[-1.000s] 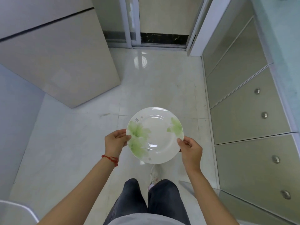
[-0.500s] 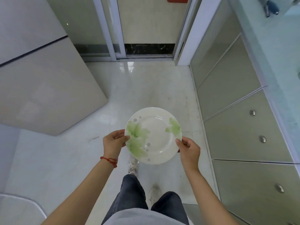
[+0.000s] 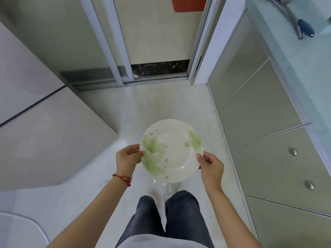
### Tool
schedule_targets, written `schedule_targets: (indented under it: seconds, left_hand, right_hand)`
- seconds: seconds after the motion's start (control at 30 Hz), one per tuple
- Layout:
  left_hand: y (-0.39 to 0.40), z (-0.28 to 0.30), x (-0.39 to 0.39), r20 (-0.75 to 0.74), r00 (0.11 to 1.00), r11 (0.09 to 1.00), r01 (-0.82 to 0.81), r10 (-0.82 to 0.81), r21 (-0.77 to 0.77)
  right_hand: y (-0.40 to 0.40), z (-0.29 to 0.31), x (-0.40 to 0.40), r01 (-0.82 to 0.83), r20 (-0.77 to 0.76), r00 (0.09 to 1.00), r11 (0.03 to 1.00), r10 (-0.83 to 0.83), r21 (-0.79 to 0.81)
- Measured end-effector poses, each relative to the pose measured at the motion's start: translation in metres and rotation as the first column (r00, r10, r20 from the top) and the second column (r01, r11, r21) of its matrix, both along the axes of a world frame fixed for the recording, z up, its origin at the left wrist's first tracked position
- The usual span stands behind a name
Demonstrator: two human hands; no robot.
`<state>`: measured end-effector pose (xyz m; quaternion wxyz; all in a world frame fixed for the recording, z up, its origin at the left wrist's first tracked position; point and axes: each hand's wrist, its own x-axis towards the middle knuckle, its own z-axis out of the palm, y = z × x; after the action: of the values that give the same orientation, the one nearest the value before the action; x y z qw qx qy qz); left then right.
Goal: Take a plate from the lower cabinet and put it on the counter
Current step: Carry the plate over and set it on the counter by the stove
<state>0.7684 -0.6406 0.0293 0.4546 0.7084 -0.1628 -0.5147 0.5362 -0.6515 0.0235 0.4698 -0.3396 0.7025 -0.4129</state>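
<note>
Plate (image 3: 171,150) held level between left hand (image 3: 128,158) and right hand (image 3: 211,167), thumbs pinching opposite rims, out over floor. Counter (image 3: 295,72) up and off beyond right hand, well apart. Could slip: thumb-tip hold only, underside fingers hidden. Could clip counter edge on lifting across, perhaps chipping.

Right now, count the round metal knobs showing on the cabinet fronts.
2. The upper knob and the lower knob both sit on the cabinet front at right, below the counter. Others may lie outside the frame.
</note>
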Motion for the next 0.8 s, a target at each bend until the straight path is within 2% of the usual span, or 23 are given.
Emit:
schedule_targets:
  seconds: [0.5,0.8]
  left_hand:
    - [-0.203,0.004,-0.029,0.038,0.997,0.998,0.062,-0.06,-0.028]
    - [-0.292,0.009,-0.042,0.056,0.987,0.987,0.152,-0.149,-0.052]
  right_hand:
    - [-0.197,0.003,-0.03,0.023,-0.008,1.0,0.999,-0.023,-0.037]
    - [-0.266,0.004,-0.042,0.144,-0.012,0.989,0.989,-0.145,-0.031]
